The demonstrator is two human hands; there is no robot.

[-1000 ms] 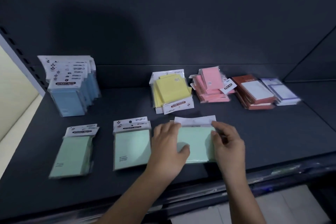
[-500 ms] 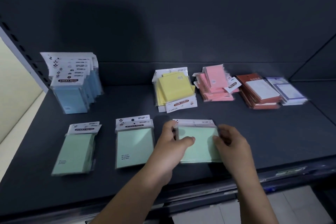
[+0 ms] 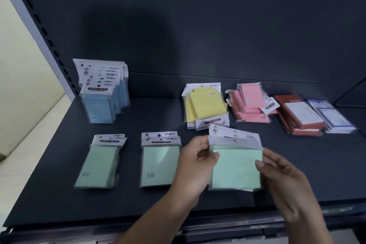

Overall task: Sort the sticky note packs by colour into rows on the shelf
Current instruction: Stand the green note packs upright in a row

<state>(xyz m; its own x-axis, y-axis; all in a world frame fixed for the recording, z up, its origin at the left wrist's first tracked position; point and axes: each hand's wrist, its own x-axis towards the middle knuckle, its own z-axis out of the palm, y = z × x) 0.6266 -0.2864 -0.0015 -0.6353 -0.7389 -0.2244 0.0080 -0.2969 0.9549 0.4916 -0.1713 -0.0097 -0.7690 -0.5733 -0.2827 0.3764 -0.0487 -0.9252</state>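
Three piles of green sticky note packs lie in a front row on the dark shelf: a left pile, a middle pile and a right pile. My left hand grips the right pile's left edge, thumb on top. My right hand touches its right edge with loosely bent fingers. The top packs of that pile are fanned and tilted. At the back stand blue packs, with yellow packs and pink packs lying flat.
Red-brown pads and pale purple pads are stacked at the back right. The shelf's back panel rises behind them. A slotted upright post stands at the left. The shelf's front lip runs below my wrists.
The right green pile has shifted up under my hands, with its white header cards now fanned out. My right hand has slid down along the pile's right edge. The camera moved closer.
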